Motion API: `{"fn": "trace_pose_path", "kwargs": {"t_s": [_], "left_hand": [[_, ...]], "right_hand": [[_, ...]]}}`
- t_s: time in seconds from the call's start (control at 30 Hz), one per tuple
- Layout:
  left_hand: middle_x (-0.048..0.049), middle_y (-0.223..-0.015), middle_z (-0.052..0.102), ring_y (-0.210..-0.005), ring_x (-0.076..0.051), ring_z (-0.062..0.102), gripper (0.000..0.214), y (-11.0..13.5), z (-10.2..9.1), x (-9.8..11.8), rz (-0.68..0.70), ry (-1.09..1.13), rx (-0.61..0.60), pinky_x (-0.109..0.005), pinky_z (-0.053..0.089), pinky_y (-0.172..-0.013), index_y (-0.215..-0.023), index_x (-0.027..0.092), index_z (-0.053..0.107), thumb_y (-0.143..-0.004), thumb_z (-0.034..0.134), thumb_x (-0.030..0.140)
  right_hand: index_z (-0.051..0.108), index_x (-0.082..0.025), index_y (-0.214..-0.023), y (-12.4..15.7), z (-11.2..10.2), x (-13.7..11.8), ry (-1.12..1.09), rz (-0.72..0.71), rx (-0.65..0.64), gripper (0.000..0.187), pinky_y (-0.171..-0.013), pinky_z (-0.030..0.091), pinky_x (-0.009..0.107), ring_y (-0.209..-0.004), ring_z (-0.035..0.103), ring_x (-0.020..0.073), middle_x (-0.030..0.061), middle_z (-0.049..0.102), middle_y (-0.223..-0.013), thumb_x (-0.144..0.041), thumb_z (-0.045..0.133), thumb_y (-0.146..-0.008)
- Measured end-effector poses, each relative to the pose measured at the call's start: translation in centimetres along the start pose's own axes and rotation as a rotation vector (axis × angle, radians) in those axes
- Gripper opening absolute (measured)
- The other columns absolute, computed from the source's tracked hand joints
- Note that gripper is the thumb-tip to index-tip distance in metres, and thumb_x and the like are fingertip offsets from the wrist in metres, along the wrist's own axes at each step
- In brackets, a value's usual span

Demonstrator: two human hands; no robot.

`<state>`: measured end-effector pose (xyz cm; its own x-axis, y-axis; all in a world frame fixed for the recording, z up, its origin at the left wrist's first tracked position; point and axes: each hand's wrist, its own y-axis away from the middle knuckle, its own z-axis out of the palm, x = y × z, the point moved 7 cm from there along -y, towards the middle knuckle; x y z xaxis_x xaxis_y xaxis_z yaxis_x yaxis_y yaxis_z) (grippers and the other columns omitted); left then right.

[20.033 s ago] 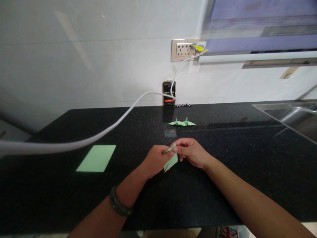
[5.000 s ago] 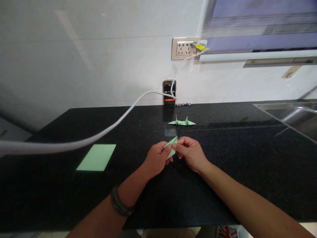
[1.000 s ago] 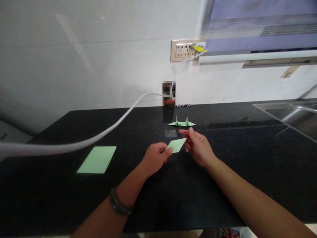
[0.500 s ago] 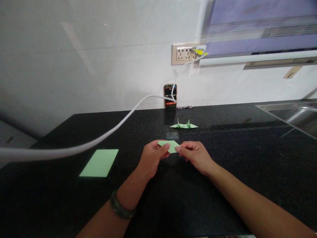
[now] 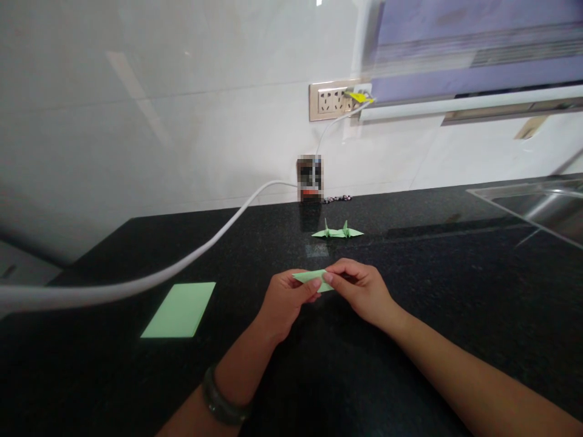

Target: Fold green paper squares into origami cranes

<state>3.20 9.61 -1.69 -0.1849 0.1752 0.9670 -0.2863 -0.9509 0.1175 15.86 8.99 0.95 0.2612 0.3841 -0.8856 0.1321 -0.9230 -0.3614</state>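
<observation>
Both my hands pinch one small folded piece of green paper (image 5: 308, 277) just above the black counter (image 5: 410, 340). My left hand (image 5: 286, 298) grips its left part with thumb and fingers closed. My right hand (image 5: 359, 290) pinches its right end. The paper lies nearly flat between the fingers. A dark band sits on my left wrist.
Two finished green paper cranes (image 5: 337, 231) stand farther back on the counter. A stack of green paper squares (image 5: 179, 309) lies to the left. A phone (image 5: 310, 178) leans on the wall, and a white cable (image 5: 150, 276) runs leftward from the wall socket (image 5: 328, 101). A steel sink (image 5: 537, 203) is at right.
A second ago my left hand alone held the paper while the right hand was open beside it. Now both hands pinch it, and it lies flatter and lower.
</observation>
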Motion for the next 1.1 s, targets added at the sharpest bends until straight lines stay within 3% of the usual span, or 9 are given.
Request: {"fn": "trace_pose_path", "kwargs": {"t_s": [0.13, 0.23, 0.33, 0.7, 1.1], "left_hand": [[-0.0006, -0.066, 0.063, -0.06, -0.008, 0.055, 0.021, 0.0, -0.1, 0.1, 0.001, -0.012, 0.032, -0.02, 0.044, -0.059, -0.076, 0.013, 0.064, -0.065, 0.066, 0.031], [-0.0019, -0.071, 0.065, -0.066, -0.011, 0.057, 0.023, 0.0, -0.1, 0.1, 0.0, -0.019, 0.057, -0.022, 0.045, -0.061, -0.078, 0.013, 0.064, -0.065, 0.066, 0.031], [-0.0022, -0.071, 0.065, -0.067, -0.012, 0.059, 0.023, 0.1, 0.0, -0.1, -0.004, -0.028, 0.054, -0.022, 0.046, -0.059, -0.08, 0.014, 0.063, -0.064, 0.067, 0.031], [-0.0021, -0.068, 0.065, -0.06, -0.01, 0.056, 0.02, 0.0, -0.2, 0.2, 0.053, -0.097, 0.1, -0.023, 0.046, -0.058, -0.076, 0.012, 0.064, -0.063, 0.068, 0.027], [-0.0045, -0.075, 0.067, -0.066, -0.012, 0.058, 0.023, 0.1, 0.0, 0.1, -0.004, -0.064, 0.045, -0.022, 0.046, -0.059, -0.08, 0.012, 0.066, -0.066, 0.066, 0.03]], "right_hand": [[0.06, -0.019, -0.086, 0.2, -0.6, -0.5, 0.047, -0.062, 0.102, 0.013, -0.053, 0.041, 0.024, -0.063, 0.051, 0.0119, 0.002, 0.053, -0.074, -0.024, 0.057, -0.075], [0.058, -0.019, -0.083, 0.4, -0.8, -0.8, 0.142, -0.104, 0.148, 0.01, -0.05, 0.04, 0.023, -0.061, 0.049, 0.0112, 0.0022, 0.052, -0.076, -0.021, 0.058, -0.073], [0.058, -0.018, -0.076, 0.4, -0.7, -1.2, 0.213, -0.142, 0.12, 0.003, -0.05, 0.039, 0.023, -0.062, 0.049, 0.0116, 0.0025, 0.052, -0.075, -0.018, 0.057, -0.074], [0.057, -0.019, -0.074, 0.4, -0.7, -1.9, 0.254, -0.176, 0.109, 0.005, -0.05, 0.037, 0.023, -0.064, 0.049, 0.012, 0.0018, 0.052, -0.073, -0.014, 0.055, -0.074], [0.054, -0.018, -0.076, 0.2, -0.1, -1.2, 0.135, -0.109, -0.016, 0.004, -0.053, 0.038, 0.024, -0.065, 0.048, 0.0117, 0.0024, 0.05, -0.076, -0.02, 0.053, -0.078]]}}
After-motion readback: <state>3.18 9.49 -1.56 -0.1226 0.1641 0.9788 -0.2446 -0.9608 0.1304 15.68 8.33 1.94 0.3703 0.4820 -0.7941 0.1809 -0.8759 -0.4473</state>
